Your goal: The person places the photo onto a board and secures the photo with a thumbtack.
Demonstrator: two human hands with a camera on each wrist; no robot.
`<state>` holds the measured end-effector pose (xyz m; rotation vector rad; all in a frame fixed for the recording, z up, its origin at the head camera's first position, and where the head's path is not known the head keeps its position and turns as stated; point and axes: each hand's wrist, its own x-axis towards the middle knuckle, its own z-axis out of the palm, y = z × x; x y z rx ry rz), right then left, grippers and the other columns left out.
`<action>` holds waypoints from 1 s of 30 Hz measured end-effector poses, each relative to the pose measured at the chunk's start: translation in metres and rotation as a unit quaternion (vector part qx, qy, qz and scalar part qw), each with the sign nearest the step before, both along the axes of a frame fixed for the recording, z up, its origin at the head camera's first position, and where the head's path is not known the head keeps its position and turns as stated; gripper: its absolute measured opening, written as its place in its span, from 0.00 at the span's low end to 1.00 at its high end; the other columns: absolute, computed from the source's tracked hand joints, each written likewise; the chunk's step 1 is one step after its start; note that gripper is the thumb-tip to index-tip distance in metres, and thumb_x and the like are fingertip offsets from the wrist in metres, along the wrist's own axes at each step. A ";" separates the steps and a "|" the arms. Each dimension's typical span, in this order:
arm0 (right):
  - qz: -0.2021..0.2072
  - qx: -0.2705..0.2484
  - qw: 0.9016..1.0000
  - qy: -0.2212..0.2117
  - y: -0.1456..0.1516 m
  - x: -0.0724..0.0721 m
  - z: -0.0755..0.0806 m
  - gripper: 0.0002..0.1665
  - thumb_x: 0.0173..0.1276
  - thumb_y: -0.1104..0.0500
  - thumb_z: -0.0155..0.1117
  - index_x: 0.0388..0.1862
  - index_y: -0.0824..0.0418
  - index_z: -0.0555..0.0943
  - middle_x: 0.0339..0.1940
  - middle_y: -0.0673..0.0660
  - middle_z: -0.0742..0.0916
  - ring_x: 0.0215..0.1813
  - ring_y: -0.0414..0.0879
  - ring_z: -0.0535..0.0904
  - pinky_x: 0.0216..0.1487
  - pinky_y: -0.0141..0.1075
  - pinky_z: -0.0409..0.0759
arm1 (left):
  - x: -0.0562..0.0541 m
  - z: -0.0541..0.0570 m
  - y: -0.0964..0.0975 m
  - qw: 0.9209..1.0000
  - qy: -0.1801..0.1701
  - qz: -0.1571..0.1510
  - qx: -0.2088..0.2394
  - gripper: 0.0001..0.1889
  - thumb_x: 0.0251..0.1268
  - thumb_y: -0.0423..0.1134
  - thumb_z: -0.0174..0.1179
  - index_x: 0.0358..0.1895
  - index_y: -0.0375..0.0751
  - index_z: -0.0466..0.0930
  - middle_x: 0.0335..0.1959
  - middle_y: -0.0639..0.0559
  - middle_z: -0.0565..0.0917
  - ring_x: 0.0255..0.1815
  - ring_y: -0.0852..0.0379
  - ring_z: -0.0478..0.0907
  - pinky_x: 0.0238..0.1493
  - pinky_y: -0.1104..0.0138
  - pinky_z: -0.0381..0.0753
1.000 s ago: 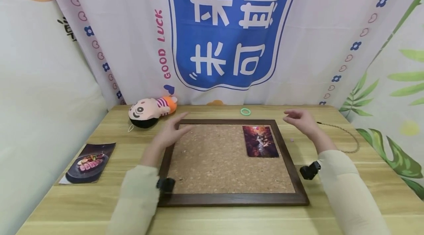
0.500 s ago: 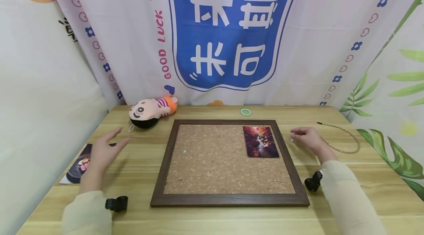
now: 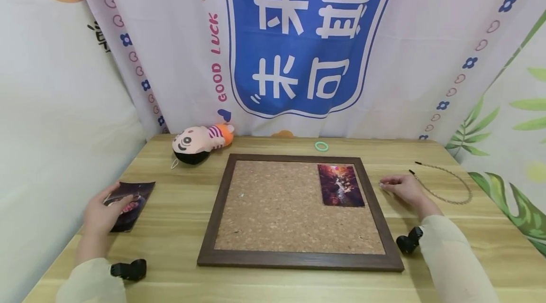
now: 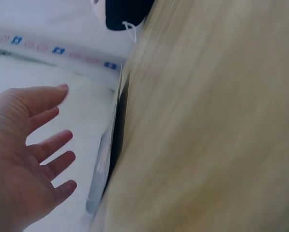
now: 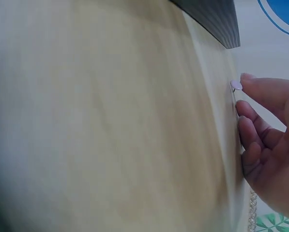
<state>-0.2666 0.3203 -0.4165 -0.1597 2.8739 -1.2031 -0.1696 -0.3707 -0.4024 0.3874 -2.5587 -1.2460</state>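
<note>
My left hand (image 3: 100, 215) reaches over a photo of a plated steak dish (image 3: 138, 198) at the table's left. In the left wrist view its thumb and fingers are spread and apart from the photo (image 4: 108, 154), which shows edge-on. My right hand (image 3: 403, 187) is low over the table, right of a framed corkboard (image 3: 277, 208). In the right wrist view a pale lilac thumbtack (image 5: 236, 85) lies at the thumb tip. A gap shows between thumb and index finger, and the other fingers curl loosely. An autumn stream photo (image 3: 341, 184) lies on the cork at upper right.
A plush doll (image 3: 200, 144) lies at the back left. A green ring (image 3: 322, 146) sits behind the corkboard. On the right lies a braided cord (image 3: 458, 177) with dark tips, close behind the right hand. A printed curtain (image 3: 192, 56) hangs along the table's back edge.
My left hand has swung left from above the corkboard to the steak photo. My right hand has come down and slightly right to the thumbtack. The head view has shifted a little.
</note>
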 end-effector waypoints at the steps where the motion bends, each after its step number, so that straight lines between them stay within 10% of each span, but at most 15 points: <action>1: -0.002 0.001 1.000 -0.001 0.000 0.000 -0.001 0.21 0.59 0.56 0.59 0.45 0.71 0.76 0.41 0.66 0.80 0.40 0.52 0.73 0.34 0.36 0.70 | 0.000 -0.002 -0.002 1.000 -0.003 -0.003 -0.005 0.33 0.58 0.45 0.52 0.62 0.27 0.53 0.60 0.27 0.52 0.60 0.31 0.45 0.54 0.45 0.49; 15: -0.017 0.026 0.999 0.042 -0.002 -0.002 -0.003 0.16 0.58 0.59 0.59 0.39 0.70 0.79 0.40 0.67 0.80 0.42 0.58 0.73 0.38 0.43 0.71 | -0.001 -0.014 -0.020 0.982 -0.131 -0.027 -0.133 0.36 0.56 0.45 0.53 0.61 0.25 0.49 0.54 0.18 0.53 0.52 0.24 0.49 0.49 0.41 0.53; 30: -0.024 -0.019 0.999 0.025 -0.001 -0.003 -0.001 0.14 0.59 0.61 0.58 0.38 0.73 0.78 0.34 0.62 0.82 0.33 0.46 0.74 0.31 0.36 0.71 | 0.005 -0.010 -0.020 0.986 -0.107 0.007 -0.127 0.28 0.49 0.35 0.55 0.53 0.20 0.62 0.49 0.19 0.61 0.46 0.28 0.61 0.44 0.47 0.61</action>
